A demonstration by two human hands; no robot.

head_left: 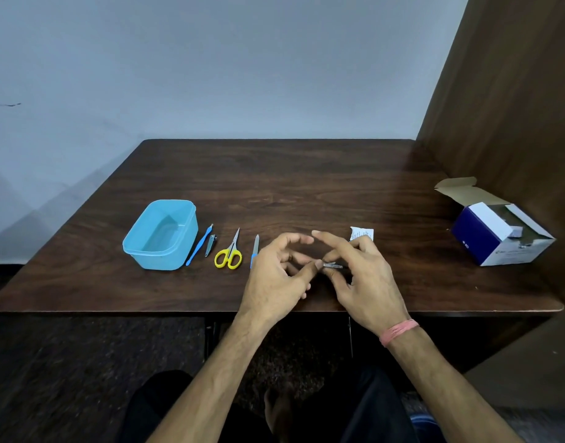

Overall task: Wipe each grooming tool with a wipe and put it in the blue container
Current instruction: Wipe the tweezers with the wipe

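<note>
Both hands meet over the table's front middle. My left hand pinches one end of a small metal grooming tool with thumb and finger. My right hand holds the tool's other part, fingers curled around it; any wipe there is hidden. The blue container stands open and empty at the left. Beside it lie a blue cuticle pusher, a nail clipper, yellow-handled scissors and a blue-handled nail file. A torn white wipe packet lies just beyond my right hand.
An open blue-and-white cardboard box stands at the table's right, next to a brown wooden wall panel. The dark wooden table ends at a rounded front edge just under my wrists.
</note>
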